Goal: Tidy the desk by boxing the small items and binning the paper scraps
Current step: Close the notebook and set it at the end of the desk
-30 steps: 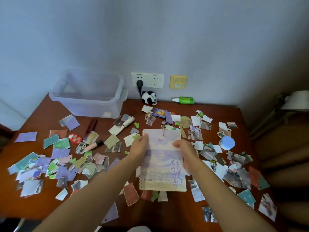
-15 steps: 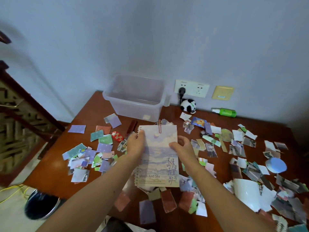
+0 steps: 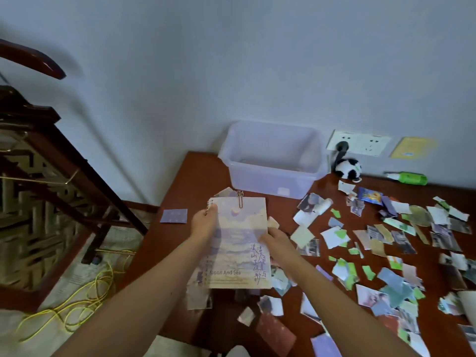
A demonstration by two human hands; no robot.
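Note:
A spiral notebook with a purple sea cover and a clip at its top edge is held above the left part of the desk. My left hand grips its left edge near the spiral. At the right edge, my right hand holds it with a small paper scrap pinched above the fingers. A clear plastic box stands just beyond the notebook against the wall. Several paper scraps cover the desk to the right and below my arms.
A panda toy and a green spray bottle sit by the wall sockets. One purple scrap lies alone at the desk's left edge. A dark wooden chair and yellow cable are on the floor to the left.
The view has swung left, bringing the chair and floor into sight. Both hands have carried the notebook left and up, closer to the plastic box.

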